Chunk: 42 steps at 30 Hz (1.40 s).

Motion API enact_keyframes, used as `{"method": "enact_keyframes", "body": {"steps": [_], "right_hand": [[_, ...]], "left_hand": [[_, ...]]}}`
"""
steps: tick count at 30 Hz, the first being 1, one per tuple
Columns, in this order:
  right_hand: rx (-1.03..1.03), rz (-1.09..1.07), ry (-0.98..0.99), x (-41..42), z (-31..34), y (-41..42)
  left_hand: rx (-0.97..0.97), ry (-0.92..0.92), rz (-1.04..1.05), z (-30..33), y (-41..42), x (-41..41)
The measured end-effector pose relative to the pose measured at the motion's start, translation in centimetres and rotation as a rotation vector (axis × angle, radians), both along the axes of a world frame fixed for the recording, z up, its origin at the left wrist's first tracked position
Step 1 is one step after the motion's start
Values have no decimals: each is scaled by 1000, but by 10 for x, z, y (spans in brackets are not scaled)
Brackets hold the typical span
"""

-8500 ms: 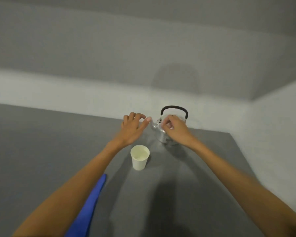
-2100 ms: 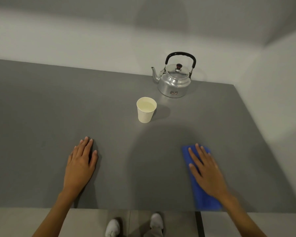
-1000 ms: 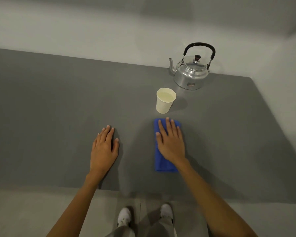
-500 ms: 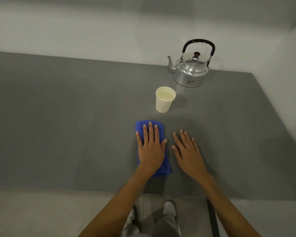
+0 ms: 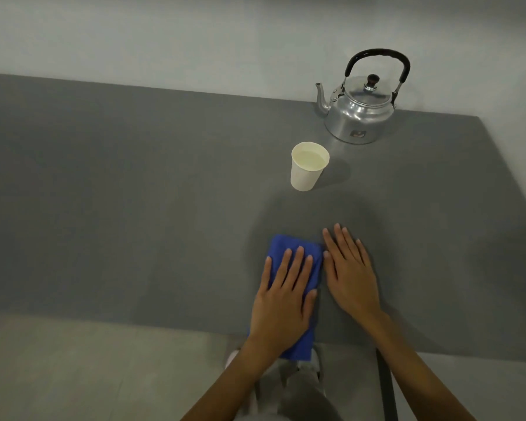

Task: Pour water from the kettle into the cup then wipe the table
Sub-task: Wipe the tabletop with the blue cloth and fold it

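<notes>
A folded blue cloth (image 5: 289, 248) lies on the grey table (image 5: 128, 189) at its near edge, and its near end hangs over that edge. My left hand (image 5: 283, 302) presses flat on the cloth with its fingers spread. Just right of the cloth, my right hand (image 5: 350, 276) rests flat on the bare table with nothing in it. A white paper cup (image 5: 306, 175) with water in it stands upright beyond the hands. The shiny metal kettle (image 5: 359, 117), black handle up and lid on, stands behind the cup at the far right, spout pointing left.
A pale wall runs along the table's far edge and right side. Below the near edge I see the light floor, my legs and shoes (image 5: 308, 360), and a dark table leg (image 5: 386, 387).
A second ago my right hand was on the cloth; my left hand took it over and has slid it toward the near edge, where it now overhangs. My right hand stays beside it.
</notes>
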State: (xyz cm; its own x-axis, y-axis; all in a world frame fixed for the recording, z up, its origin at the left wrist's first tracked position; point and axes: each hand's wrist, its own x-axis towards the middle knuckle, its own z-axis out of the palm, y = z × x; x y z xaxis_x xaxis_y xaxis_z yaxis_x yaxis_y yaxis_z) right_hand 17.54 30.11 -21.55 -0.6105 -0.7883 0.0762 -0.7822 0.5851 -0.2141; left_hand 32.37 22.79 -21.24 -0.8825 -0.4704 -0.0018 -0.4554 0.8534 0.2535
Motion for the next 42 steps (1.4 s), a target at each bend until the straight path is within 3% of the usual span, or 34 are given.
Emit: {"method": "enact_keyframes", "body": {"steps": [7, 13, 18, 23, 27, 33, 42], "right_hand": [[-3, -20, 12, 1, -3, -1], [24, -33, 24, 5, -2, -3], [40, -26, 28, 4, 0, -2], [44, -12, 35, 1, -3, 1], [50, -21, 29, 0, -5, 1], [59, -29, 47, 3, -3, 1], [85, -36, 60, 4, -1, -3]], "left_hand": [[-10, -54, 94, -4, -57, 51], [3, -48, 303, 2, -98, -18], [-4, -79, 173, 5, -63, -59], [-8, -32, 3, -1, -16, -8], [8, -48, 84, -10, -26, 55], [4, -21, 302, 1, -107, 98], [30, 1, 491, 2, -184, -17]]}}
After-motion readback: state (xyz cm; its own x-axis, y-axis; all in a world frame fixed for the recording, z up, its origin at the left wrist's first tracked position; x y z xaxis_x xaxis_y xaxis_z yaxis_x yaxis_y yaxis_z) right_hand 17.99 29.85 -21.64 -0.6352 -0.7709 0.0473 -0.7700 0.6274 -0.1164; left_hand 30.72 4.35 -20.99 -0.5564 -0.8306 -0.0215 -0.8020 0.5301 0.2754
